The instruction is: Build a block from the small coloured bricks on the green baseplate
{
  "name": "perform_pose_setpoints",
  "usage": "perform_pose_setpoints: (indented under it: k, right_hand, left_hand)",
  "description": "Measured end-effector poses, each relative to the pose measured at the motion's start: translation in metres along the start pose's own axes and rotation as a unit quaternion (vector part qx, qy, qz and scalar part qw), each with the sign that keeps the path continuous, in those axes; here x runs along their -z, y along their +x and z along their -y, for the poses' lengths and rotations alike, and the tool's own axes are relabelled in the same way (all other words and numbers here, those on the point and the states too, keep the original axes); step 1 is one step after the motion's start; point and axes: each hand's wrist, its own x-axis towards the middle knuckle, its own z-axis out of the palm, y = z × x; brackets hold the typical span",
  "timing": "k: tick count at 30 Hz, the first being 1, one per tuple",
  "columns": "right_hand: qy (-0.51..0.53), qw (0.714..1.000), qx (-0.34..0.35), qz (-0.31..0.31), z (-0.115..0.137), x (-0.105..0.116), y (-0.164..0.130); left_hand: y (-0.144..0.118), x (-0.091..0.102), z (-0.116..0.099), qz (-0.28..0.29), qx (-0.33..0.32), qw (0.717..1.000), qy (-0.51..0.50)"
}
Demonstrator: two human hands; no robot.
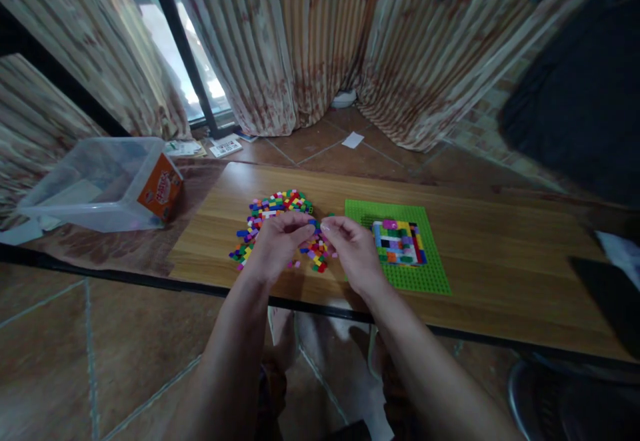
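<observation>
Head view: both bare forearms reach up from the near edge of the wooden table [500, 241], wrists meeting above its middle. The left hand [277, 244] curls, fingertips pinched on a small blue brick [311, 223]; the right hand [353, 244] pinches toward it, what it grips too small to tell. Under them lies a pile of small glossy plastic bricks [273, 211]. Just right sits a studded green baseplate [430, 274] bearing a flat multicoloured block panel [399, 242]. Off the far left corner stands a clear plastic tub [100, 184].
</observation>
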Motion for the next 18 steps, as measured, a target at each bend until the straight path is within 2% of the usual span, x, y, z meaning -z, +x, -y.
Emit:
perform_pose_setpoints:
  k: [8, 10, 13, 16, 18]
  right_hand:
    - [0.107, 0.993, -0.048, 0.029, 0.003, 0.007, -0.004]
    - [0.099, 0.994, -0.051, 0.022, -0.001, 0.009, -0.002]
    - [-0.036, 0.999, -0.002, -0.012, -0.007, 0.01, 0.003]
    - [-0.211, 0.975, 0.07, -0.02, -0.012, 0.009, 0.007]
    - [-0.27, 0.958, 0.09, -0.01, -0.012, 0.007, 0.007]
  left_hand:
    - [-0.004, -0.007, 0.002, 0.044, 0.016, 0.999, -0.025]
    - [-0.002, -0.006, 0.003, 0.039, 0.015, 0.998, -0.042]
    - [0.001, -0.004, 0.004, -0.001, 0.009, 0.999, -0.044]
    - [0.002, -0.003, 0.003, -0.029, 0.006, 0.999, -0.029]
    - [0.003, -0.002, 0.002, -0.037, 0.003, 0.999, -0.014]
